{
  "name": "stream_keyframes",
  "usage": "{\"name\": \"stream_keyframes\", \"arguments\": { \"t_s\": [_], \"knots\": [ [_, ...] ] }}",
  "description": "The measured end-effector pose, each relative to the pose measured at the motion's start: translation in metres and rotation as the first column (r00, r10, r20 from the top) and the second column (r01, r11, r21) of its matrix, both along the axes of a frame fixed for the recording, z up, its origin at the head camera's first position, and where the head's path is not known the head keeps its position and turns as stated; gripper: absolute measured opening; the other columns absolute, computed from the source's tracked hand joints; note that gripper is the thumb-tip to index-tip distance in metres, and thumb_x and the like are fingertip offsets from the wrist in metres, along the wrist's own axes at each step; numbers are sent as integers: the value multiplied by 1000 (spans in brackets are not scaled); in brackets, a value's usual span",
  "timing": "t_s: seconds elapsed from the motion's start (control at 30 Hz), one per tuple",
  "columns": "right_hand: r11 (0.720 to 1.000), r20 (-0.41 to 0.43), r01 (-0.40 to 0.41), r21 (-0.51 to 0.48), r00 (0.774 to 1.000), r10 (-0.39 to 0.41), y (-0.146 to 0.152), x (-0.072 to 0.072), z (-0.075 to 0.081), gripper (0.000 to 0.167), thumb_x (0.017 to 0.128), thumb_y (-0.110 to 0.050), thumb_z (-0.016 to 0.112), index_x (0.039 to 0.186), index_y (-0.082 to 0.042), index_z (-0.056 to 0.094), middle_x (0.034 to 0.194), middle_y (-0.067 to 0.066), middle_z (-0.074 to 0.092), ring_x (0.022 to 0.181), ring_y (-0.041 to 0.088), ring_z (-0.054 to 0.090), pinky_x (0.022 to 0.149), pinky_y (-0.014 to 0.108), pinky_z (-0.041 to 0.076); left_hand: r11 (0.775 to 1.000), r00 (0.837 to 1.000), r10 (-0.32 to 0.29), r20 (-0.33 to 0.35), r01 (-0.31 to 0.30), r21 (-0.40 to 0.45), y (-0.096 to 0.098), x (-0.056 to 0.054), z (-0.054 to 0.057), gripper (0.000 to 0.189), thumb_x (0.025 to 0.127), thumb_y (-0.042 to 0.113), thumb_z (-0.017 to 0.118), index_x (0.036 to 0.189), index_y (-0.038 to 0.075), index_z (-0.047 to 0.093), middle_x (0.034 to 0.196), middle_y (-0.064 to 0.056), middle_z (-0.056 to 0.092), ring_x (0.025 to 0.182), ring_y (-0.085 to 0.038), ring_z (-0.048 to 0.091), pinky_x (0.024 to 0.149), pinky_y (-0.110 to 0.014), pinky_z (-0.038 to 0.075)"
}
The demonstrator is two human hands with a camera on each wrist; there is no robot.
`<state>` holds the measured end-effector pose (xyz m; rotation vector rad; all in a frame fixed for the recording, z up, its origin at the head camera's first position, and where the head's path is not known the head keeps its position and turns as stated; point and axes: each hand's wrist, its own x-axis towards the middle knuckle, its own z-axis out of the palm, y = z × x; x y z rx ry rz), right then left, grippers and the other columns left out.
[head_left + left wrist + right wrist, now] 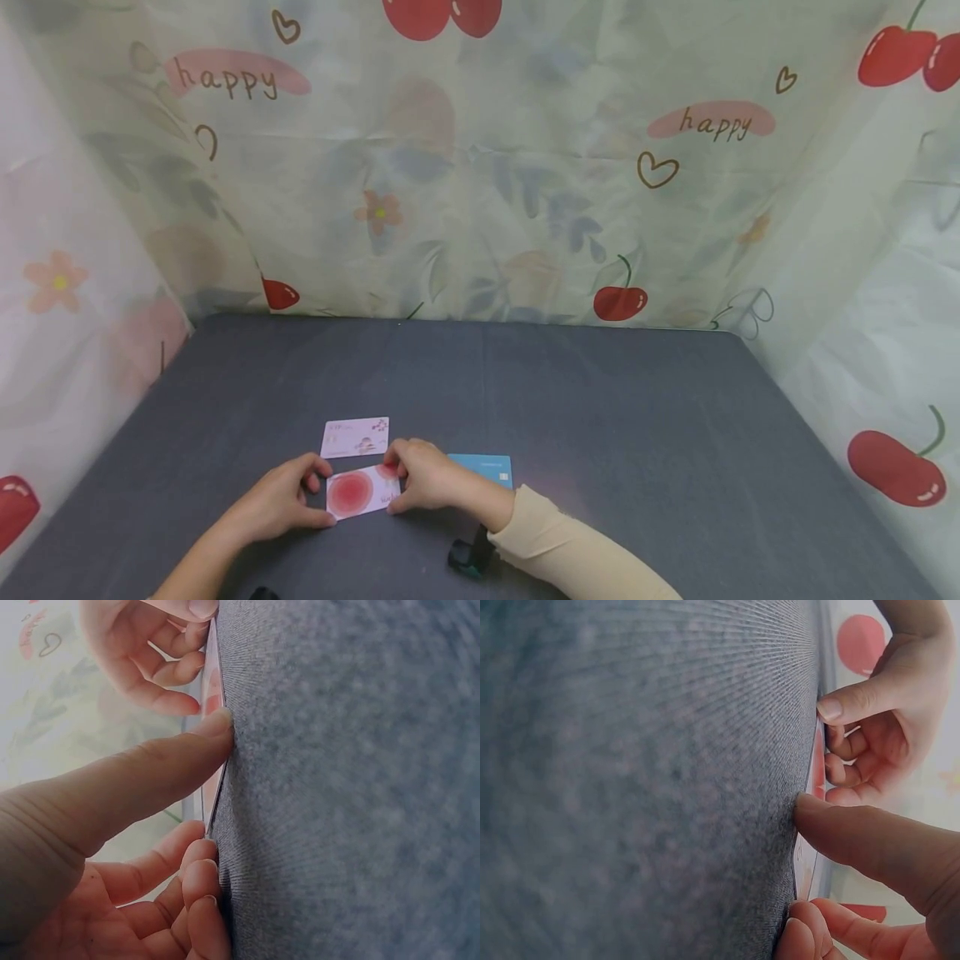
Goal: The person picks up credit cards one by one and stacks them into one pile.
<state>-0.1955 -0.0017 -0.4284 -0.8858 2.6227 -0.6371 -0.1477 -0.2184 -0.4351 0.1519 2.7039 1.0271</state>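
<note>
A pale pink card with red circles [350, 493] lies on the dark grey tabletop, tilted slightly, between both hands. My left hand [279, 502] holds its left end, thumb at the near corner and curled fingers by the far one. At the right end my right hand [426, 477] grips it, thumb at the near edge and fingers at the far edge. Seen edge-on in the left wrist view, the card [213, 694] is close to the cloth, with the left thumb [180, 754] on its edge. The right thumb [855, 825] touches it in the right wrist view.
Just beyond the held card lies a light pink card [356, 437]. A blue card [483, 467] is partly hidden behind the right forearm. A black object [468, 557] shows beneath the right wrist. Patterned curtains [480, 208] surround the grey tabletop [637, 458].
</note>
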Motion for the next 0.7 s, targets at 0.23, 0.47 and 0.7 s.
{"name": "stream_keyframes", "arguments": {
  "t_s": [0.23,0.47,0.7],
  "knots": [
    [1000,24,15,-23,1000,-14,1,1,0,46,66,-19,84,102,-10,57,82,-1,52,74,4,44,64,13,35,1000,1000,-1,-4,1,12,0,-1,-1,53,61,18,86,100,4,53,82,-3,48,62,-12,44,54,-22,36],
    [999,32,19,-46,999,-18,2,0,-1,46,65,-17,84,100,-11,54,80,-3,51,70,2,44,63,13,36,998,999,-38,-22,40,54,0,0,-2,53,62,16,84,99,5,49,80,-3,49,60,-9,44,54,-22,37],
    [998,40,19,-66,999,-16,2,0,-2,48,65,-16,84,101,-11,52,76,-3,54,64,1,46,63,13,38,992,997,-74,-31,76,97,0,1,-2,54,63,14,83,100,2,46,77,-2,51,58,-6,44,53,-21,38]
  ]
}}
